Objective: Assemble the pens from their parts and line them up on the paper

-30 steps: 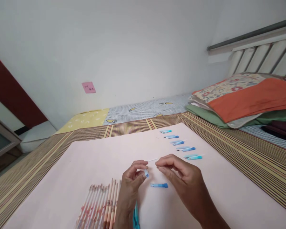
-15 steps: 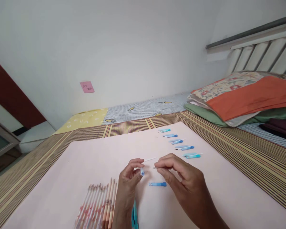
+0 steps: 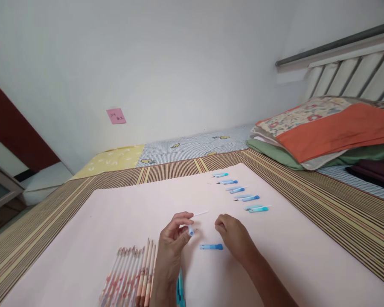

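My left hand (image 3: 173, 234) is closed around a pale blue pen barrel (image 3: 191, 230), its open round end facing me. A thin white refill (image 3: 201, 213) sticks out to the right from the same fingers. To the right, my right hand (image 3: 232, 232) hovers over the sheet with its fingertips pinched together; whatever they hold is hidden. A blue pen cap (image 3: 211, 247) lies on the pale sheet (image 3: 124, 217) between and just below the hands.
Several disassembled blue and turquoise pens (image 3: 251, 198) lie in a slanting row at the back right. Several patterned pens (image 3: 121, 273) lie side by side at the front left. Turquoise pens (image 3: 180, 290) show partly behind my left wrist. Folded bedding (image 3: 333, 132) is piled at the right.
My right hand has drawn slightly right and turned, its fingers curling in. The small spring-like piece at its fingertips is no longer visible. My left hand has stayed in place.
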Demonstrator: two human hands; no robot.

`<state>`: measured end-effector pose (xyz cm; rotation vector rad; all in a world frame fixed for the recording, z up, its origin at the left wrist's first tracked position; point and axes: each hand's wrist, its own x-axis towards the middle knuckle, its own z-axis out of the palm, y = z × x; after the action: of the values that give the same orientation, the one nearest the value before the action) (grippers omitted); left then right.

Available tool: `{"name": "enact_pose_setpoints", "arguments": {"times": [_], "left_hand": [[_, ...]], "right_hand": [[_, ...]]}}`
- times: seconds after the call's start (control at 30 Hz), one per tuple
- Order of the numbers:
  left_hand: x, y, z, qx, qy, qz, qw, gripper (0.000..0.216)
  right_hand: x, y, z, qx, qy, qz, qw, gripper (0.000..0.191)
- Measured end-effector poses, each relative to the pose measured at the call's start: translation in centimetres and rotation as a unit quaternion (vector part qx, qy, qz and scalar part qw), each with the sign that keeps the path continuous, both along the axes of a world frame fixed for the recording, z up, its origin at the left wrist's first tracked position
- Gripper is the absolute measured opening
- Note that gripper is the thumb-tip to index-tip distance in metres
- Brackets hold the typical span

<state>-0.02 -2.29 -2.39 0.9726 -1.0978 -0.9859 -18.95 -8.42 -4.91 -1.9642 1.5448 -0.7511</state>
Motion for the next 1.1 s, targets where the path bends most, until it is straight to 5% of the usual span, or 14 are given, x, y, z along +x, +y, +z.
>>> {"name": "enact_pose_setpoints", "arguments": {"times": [0.1, 0.2, 0.33, 0.6, 0.7, 0.8, 0.93, 1.1], "left_hand": [[0.0, 0.0, 0.0, -0.006, 0.002, 0.003, 1.0, 0.01], [-0.1, 0.0, 0.0, 0.014, 0.007, 0.016, 1.0, 0.014], [-0.4, 0.0, 0.5, 0.077, -0.011, -0.009, 0.997, 0.021], [-2.2, 0.1, 1.1, 0.086, 0.008, -0.052, 0.995, 0.023], [-2.6, 0.1, 1.2, 0.092, 0.015, -0.036, 0.995, 0.027], [-1.9, -0.2, 1.0, 0.106, 0.043, 0.047, 0.992, 0.032], [0.1, -0.6, 0.2, 0.126, 0.206, 0.164, 0.956, 0.035], [0.9, -0.7, -0.5, 0.138, 0.32, 0.174, 0.921, 0.025]], "right_hand": [[0.1, -0.2, -0.5, -0.008, 0.002, -0.012, 1.0, 0.02], [0.5, 0.7, 1.2, -0.015, -0.074, 0.005, 0.997, 0.022], [1.8, 2.5, 4.3, 0.011, -0.287, 0.12, 0.95, 0.023], [2.3, 3.3, 5.6, 0.032, -0.368, 0.158, 0.916, 0.017], [1.4, 2.9, 5.8, 0.053, -0.393, 0.132, 0.909, 0.017], [-0.6, 1.9, 5.9, 0.018, -0.432, 0.028, 0.901, 0.018], [-3.1, 0.3, 5.1, -0.044, -0.308, -0.093, 0.946, 0.023], [-2.5, -0.5, 2.3, -0.085, -0.129, -0.029, 0.988, 0.008]]}}
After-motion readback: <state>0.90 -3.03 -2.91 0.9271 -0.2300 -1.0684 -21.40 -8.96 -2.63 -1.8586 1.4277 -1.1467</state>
